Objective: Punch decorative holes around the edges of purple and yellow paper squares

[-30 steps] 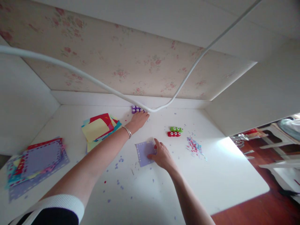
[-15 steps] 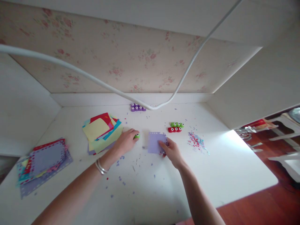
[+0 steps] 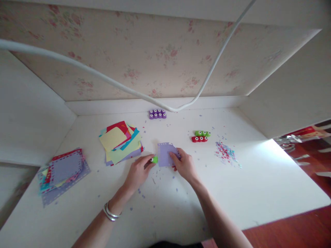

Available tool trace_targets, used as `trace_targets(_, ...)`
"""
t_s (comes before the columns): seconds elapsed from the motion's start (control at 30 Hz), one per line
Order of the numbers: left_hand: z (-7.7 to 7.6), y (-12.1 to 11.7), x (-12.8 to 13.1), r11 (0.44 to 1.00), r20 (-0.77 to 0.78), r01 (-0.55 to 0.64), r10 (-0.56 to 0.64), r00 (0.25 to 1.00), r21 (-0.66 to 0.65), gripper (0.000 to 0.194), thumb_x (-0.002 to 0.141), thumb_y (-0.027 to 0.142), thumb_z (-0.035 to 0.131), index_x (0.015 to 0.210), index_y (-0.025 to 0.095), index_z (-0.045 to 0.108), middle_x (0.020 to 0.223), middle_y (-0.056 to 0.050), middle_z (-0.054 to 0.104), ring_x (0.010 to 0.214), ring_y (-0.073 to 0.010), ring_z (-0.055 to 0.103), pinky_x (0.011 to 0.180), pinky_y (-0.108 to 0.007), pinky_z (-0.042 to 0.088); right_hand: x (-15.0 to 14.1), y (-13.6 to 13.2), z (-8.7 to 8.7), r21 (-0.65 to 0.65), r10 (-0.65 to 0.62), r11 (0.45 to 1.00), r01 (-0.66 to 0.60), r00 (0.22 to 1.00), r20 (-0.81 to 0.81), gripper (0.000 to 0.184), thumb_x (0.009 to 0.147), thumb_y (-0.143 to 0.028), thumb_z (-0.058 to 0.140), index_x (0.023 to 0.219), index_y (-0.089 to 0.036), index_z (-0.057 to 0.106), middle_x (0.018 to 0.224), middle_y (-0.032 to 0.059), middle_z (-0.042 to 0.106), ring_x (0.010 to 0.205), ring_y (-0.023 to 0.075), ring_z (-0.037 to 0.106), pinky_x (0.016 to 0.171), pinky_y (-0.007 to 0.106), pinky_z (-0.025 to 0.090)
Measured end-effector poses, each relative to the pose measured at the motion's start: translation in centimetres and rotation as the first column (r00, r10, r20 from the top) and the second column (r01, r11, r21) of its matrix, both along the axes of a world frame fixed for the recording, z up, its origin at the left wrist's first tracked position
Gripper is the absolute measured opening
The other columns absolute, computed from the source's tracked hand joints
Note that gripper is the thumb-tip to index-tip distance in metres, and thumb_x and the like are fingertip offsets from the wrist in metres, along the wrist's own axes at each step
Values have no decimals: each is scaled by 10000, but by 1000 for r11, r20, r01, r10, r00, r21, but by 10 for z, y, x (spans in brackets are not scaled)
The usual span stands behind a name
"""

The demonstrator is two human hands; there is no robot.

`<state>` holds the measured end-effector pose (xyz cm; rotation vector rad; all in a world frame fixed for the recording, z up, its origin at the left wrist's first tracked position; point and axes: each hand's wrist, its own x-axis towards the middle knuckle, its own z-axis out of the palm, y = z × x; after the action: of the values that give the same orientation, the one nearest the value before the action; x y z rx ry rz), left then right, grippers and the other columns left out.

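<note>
My left hand (image 3: 139,171) is closed around a small green craft punch (image 3: 154,159), which sits at the left edge of a purple sheet of paper (image 3: 164,155). The sheet has small punched holes along its top and left edges. My right hand (image 3: 184,163) pinches the paper's right side, with the thumb on top and the other fingers partly hidden beneath. Tiny purple paper bits lie on the table just below the sheet.
Stacked coloured paper (image 3: 121,141) lies left of centre, and a pile of hole-edged sheets (image 3: 66,168) is farther left. Purple punches (image 3: 157,114) stand at the back. Green punches (image 3: 203,133) and red punches (image 3: 200,139) are right, beside scattered confetti (image 3: 226,153). A white cable (image 3: 144,96) hangs in front.
My left hand has brought the green punch against the paper's left edge, where there was a gap before. The sheet is turned slightly in my right hand. The view has shifted a little.
</note>
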<state>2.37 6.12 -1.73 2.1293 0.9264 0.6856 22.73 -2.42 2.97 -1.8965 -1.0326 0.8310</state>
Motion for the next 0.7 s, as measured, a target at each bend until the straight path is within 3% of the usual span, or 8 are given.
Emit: trace_targets(0.7, 4, -2, 1, 988, 36, 52, -58, 998, 148, 295, 862, 215, 672, 1156, 223, 651, 1089, -56, 709, 1003, -193, 664, 913, -353, 554, -7, 6, 0, 66, 19, 997, -28, 992, 129, 256, 940, -404, 509, 1039, -210, 644, 533, -40, 620, 409, 120, 610, 463, 206, 478)
